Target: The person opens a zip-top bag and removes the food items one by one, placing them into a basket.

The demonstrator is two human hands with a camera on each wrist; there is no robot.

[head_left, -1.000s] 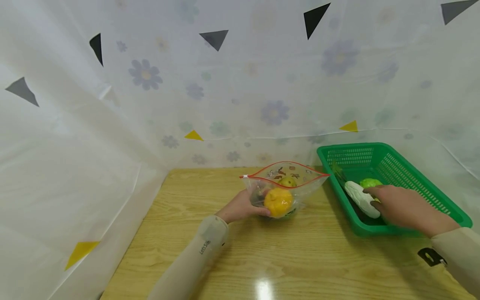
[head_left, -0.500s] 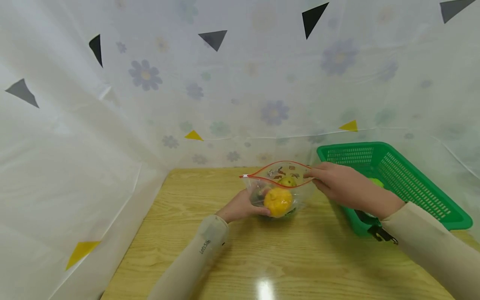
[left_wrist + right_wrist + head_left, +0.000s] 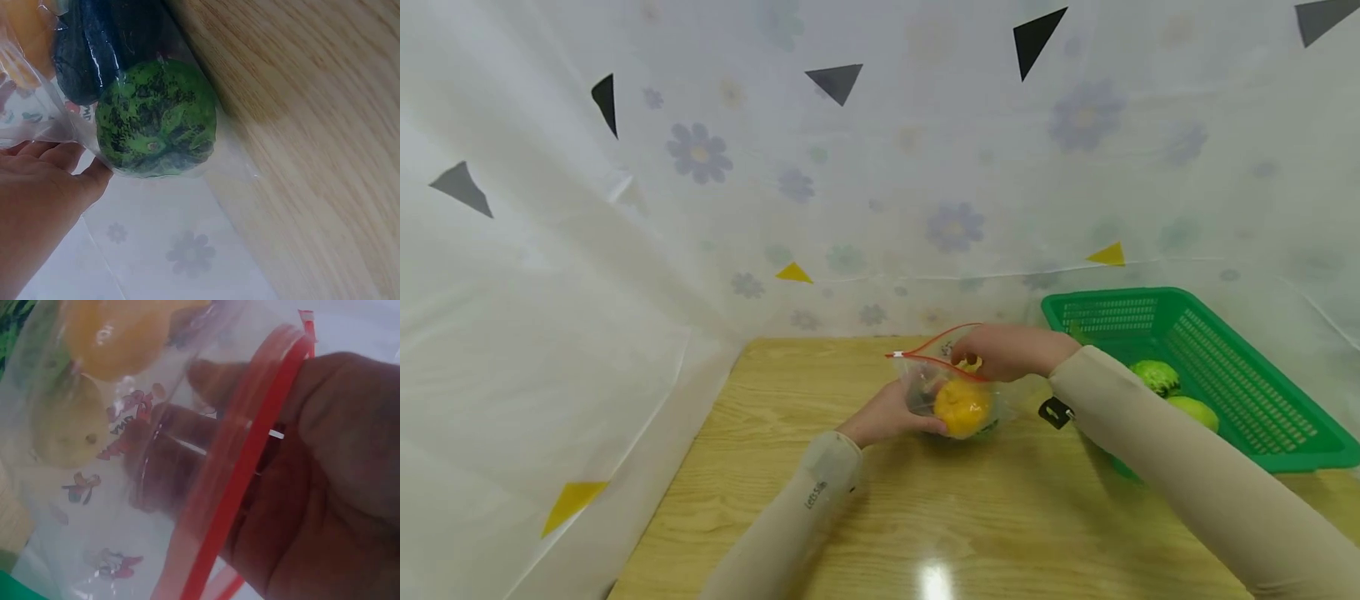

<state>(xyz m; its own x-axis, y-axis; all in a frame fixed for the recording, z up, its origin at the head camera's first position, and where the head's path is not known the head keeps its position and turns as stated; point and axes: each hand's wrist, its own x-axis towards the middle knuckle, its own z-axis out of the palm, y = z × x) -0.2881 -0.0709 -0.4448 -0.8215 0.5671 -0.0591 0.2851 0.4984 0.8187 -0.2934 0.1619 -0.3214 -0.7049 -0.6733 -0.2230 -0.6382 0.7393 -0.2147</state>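
A clear zip bag (image 3: 917, 392) with a red seal stands open-mouthed on the table. My left hand (image 3: 891, 415) grips its left side, thumb in front. Through the plastic show a yellow-orange round fruit (image 3: 962, 407), a green mottled pumpkin (image 3: 156, 119), dark elongated vegetables (image 3: 94, 53) and a pale yellow pear-like fruit (image 3: 69, 422). My right hand (image 3: 1007, 350) reaches through the mouth, fingers bent inside the bag past the red seal (image 3: 250, 456). I cannot tell whether those fingers hold anything.
On the right stands a green plastic basket (image 3: 1262, 375), holding a green mottled vegetable (image 3: 1153, 377) and a yellow-green fruit (image 3: 1193, 412). The right forearm crosses in front of its near left part. A flowered sheet (image 3: 850, 167) hangs behind the wooden table (image 3: 887, 517).
My right hand has come left out of the green basket and into the mouth of the bag. The left hand keeps its grip on the bag in the same place.
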